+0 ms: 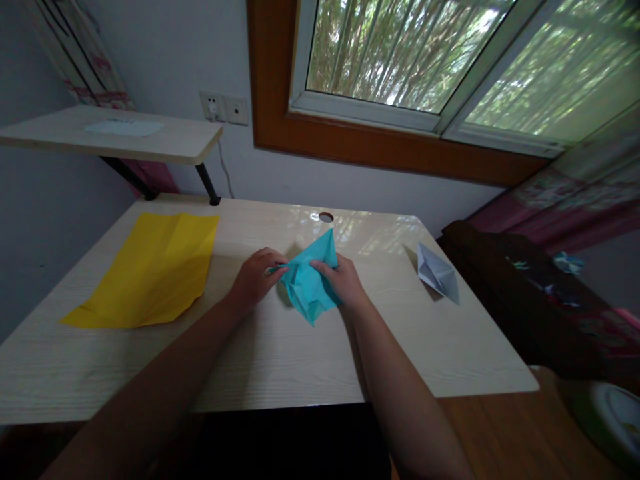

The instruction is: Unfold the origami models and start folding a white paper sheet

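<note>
The desk (280,373) holds a flat yellow sheet (150,267) at the left and a folded white paper (437,272) at the right. In the middle stands the blue paper (309,280), half folded — a fold seems in work. The left hand (255,277) pinches its left corner; the right hand (343,280) grips its right edge. The next crease would need firm, even pressing.

A creased yellow paper sheet (150,269) lay at the left of the pale wooden table (280,360); a folded white paper figure (438,273) rested at right.
</note>
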A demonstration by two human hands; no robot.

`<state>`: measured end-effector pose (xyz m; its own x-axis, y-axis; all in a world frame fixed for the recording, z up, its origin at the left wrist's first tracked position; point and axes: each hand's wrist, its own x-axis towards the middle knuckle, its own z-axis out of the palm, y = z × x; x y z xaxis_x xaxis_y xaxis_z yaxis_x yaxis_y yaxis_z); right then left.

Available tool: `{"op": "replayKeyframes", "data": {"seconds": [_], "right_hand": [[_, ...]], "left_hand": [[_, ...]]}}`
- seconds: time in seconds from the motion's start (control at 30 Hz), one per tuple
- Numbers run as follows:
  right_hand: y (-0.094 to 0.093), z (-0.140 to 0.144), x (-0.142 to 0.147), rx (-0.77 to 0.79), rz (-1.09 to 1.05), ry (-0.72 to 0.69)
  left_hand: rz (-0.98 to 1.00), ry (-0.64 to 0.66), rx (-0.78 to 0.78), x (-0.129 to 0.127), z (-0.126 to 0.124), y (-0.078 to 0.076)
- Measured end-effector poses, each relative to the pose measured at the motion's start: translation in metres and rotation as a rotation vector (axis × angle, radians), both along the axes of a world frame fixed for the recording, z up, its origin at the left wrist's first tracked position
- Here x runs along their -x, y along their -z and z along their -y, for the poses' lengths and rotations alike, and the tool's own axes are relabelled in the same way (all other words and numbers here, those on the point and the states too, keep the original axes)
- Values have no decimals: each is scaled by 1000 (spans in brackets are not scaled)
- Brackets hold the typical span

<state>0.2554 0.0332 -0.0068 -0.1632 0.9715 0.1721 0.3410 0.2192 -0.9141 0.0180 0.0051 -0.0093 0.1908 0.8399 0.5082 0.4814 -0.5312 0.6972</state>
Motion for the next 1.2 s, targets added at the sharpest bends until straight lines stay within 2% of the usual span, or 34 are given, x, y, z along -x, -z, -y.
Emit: {"op": "replayKeyframes", "data": {"seconds": [0.2, 0.57, 0.97, 1.2], "right_hand": [[-2, 4, 2, -27, -11, -18], [-5, -3, -10, -127, 83, 40], [-6, -3, -10, -213, 210, 49], [-9, 0, -6, -250, 255, 32]], "left_hand": [[-62, -49, 4, 0, -2, 2], [116, -181, 192, 5, 2, -4], [93, -373, 147, 12, 1, -11], [150, -434, 142, 13, 0, -13]]}}
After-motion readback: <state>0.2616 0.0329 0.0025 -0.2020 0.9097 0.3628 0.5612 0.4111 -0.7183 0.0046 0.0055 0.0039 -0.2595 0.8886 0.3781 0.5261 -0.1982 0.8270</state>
